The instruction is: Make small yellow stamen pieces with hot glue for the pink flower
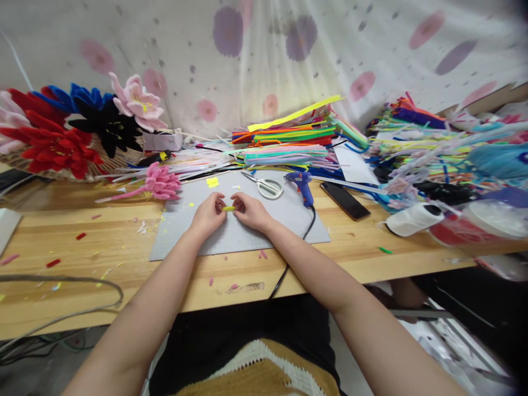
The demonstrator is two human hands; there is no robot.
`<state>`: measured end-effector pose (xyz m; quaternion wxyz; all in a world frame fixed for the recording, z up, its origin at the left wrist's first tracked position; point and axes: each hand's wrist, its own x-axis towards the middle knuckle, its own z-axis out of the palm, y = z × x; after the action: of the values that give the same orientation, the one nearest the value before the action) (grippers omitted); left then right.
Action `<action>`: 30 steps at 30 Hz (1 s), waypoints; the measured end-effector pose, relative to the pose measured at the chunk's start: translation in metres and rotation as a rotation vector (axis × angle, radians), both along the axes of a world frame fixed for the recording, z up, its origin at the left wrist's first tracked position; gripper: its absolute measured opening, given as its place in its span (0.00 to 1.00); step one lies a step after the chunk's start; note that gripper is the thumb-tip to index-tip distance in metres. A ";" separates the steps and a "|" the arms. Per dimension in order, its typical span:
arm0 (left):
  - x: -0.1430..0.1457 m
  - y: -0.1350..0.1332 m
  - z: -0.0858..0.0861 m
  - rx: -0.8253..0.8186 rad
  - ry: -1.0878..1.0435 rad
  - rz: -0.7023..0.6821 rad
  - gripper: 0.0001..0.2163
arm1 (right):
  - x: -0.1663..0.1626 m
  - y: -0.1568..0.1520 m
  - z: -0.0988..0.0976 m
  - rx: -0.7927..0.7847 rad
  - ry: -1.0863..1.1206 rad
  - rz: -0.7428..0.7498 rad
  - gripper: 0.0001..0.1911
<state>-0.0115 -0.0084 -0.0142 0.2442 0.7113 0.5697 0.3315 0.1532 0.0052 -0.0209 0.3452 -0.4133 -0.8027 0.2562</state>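
A short yellow strip [228,209] spans the gap between my two hands, low over a grey board [190,236]. My left hand [209,213] pinches its left end, and my right hand [250,211] pinches the other end. Whether it is a piece of pipe cleaner or folded paper is too small to tell. Beyond the fingers lie yellow paper scraps [212,182]. Scissors with pale handles [269,188] rest on the board, past my right hand. Right of them is a blue glue gun [304,187], its black cord running toward the table's front edge.
A pink pipe-cleaner flower [159,182] lies left of the board. Red, black and blue flowers [61,146] fill the back left. Bundles of coloured pipe cleaners [289,137] line the back. A phone [345,201] and a white roll [414,219] are on the right.
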 end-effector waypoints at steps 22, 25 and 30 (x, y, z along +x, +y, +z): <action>-0.004 0.001 -0.001 -0.019 -0.030 0.022 0.15 | -0.001 0.004 -0.002 -0.019 0.020 0.004 0.17; -0.004 0.002 -0.002 -0.018 -0.033 0.025 0.15 | -0.001 0.003 -0.002 -0.015 0.012 0.004 0.17; -0.002 0.004 -0.004 -0.046 -0.102 0.044 0.17 | -0.001 0.004 -0.002 -0.021 0.021 0.005 0.17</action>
<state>-0.0139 -0.0044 -0.0185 0.2818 0.6749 0.5795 0.3596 0.1519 0.0088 -0.0230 0.3487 -0.4123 -0.7973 0.2698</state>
